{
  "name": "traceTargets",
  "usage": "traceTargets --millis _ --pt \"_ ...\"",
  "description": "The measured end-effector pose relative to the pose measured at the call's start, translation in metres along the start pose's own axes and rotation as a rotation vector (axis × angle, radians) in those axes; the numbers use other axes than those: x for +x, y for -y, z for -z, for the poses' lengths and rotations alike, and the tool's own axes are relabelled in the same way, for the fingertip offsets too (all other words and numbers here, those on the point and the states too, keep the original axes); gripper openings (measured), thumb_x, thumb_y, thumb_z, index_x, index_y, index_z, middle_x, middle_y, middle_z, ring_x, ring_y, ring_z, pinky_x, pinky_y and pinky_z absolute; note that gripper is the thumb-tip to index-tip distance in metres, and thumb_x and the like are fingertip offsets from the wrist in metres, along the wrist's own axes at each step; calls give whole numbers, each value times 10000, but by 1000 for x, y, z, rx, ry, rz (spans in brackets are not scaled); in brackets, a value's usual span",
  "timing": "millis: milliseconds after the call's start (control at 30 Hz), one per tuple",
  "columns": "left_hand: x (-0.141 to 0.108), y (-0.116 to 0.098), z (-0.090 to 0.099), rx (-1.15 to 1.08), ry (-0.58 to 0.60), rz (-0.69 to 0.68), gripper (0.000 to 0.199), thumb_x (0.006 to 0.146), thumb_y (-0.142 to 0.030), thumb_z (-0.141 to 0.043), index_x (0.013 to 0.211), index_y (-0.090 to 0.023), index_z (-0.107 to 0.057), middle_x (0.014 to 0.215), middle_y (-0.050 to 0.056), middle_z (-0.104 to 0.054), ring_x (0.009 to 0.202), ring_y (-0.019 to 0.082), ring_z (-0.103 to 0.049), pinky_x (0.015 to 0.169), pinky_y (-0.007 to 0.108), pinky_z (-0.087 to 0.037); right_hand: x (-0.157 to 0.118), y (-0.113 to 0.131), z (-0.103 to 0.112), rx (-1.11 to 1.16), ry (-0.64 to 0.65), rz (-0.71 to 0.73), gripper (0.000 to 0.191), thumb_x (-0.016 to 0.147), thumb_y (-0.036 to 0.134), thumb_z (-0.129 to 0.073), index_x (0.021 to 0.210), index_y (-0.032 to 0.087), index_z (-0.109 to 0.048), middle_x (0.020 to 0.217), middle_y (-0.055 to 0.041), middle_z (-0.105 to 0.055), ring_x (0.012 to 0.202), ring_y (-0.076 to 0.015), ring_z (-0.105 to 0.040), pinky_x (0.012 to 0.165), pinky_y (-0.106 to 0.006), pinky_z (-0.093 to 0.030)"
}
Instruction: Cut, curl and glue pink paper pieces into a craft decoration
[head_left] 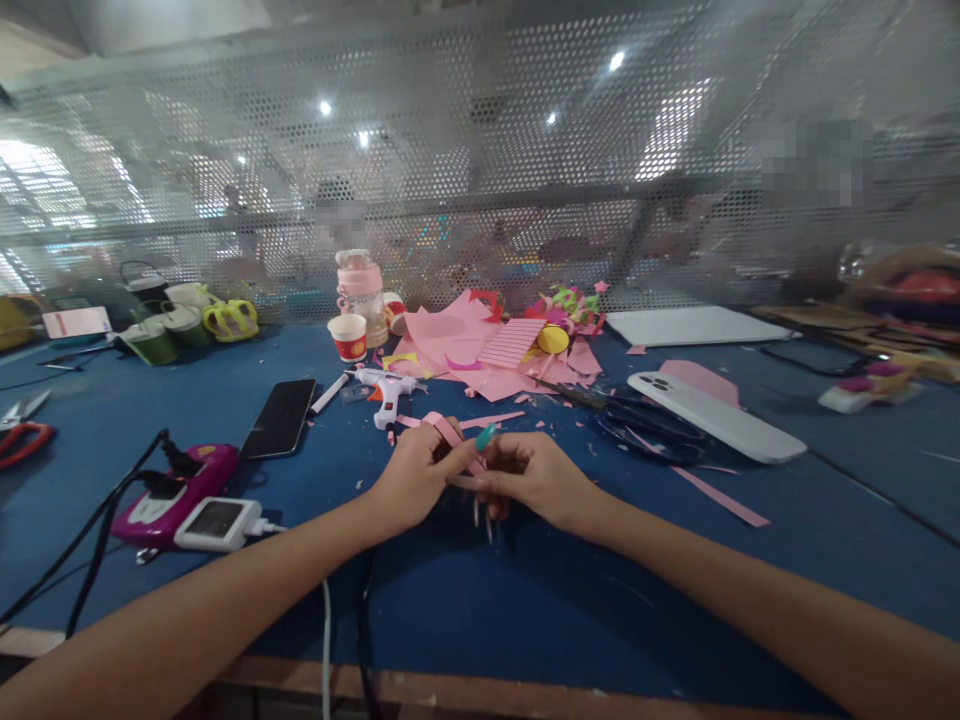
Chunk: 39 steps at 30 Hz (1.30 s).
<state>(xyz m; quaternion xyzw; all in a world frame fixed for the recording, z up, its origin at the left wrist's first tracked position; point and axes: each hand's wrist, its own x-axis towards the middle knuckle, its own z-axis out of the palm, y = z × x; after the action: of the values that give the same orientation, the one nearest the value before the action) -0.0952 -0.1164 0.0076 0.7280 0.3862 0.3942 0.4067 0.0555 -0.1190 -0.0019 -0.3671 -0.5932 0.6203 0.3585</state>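
Note:
My left hand [411,470] is closed on a pink paper strip [444,428], which curves up in a loop over the fingers. My right hand [541,478] meets it from the other side, thumb and fingers pinched at the strip's lower part. One long nail shows teal; fingers hide much of the strip. Just beyond the hands lies a white glue gun [388,395], with a loose pink strip [491,421] near it. Dark-handled scissors [649,428] rest to the right, touching or close to a white phone [720,418]. Another pink strip [720,497] lies nearer me.
Pink paper sheets and scraps [442,335] pile up at the back before a perforated metal screen [480,150]. A bottle [362,295] and paper cup [349,338] stand left of them. A black phone [279,418], purple power strip [180,490] and cables lie left; red-handled scissors [26,440] beyond.

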Motion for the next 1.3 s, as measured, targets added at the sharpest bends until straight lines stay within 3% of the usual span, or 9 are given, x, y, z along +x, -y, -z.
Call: traceTargets --millis 300,533,733,1300 --pt "0 -8 3 105 129 -42 267 758 -354 -493 583 -153 -479 552 -26 -468 506 80 -417 469 196 -331 -3 3 1 -38 99 -59 338 481 386 -736 613 114 -585 476 21 -583 350 -75 -529 357 -170 -430" --pt "-1 0 0 55 -29 10 303 768 -396 -468 581 -160 -433 563 -27 -468 515 82 -419 476 199 -327 -1 -2 -1 23 53 -13 364 483 410 -731 628 139 -538 486 29 -587 364 -76 -523 370 -177 -424" --pt "-3 -2 -4 6 -45 19 254 778 -309 -466 574 -170 -405 546 -43 -441 499 76 -411 485 205 -329 -3 -2 -4 -46 5 41 362 587 481 -649 562 143 -521 455 30 -548 366 -62 -501 383 -171 -420" --pt "-4 -4 -4 -3 -3 3 279 776 -351 -457 583 -150 -484 573 -14 -509 520 86 -460 492 206 -363 -4 1 -1 -3 8 49 325 509 392 -728 551 153 -512 435 44 -546 365 -69 -501 388 -175 -423"
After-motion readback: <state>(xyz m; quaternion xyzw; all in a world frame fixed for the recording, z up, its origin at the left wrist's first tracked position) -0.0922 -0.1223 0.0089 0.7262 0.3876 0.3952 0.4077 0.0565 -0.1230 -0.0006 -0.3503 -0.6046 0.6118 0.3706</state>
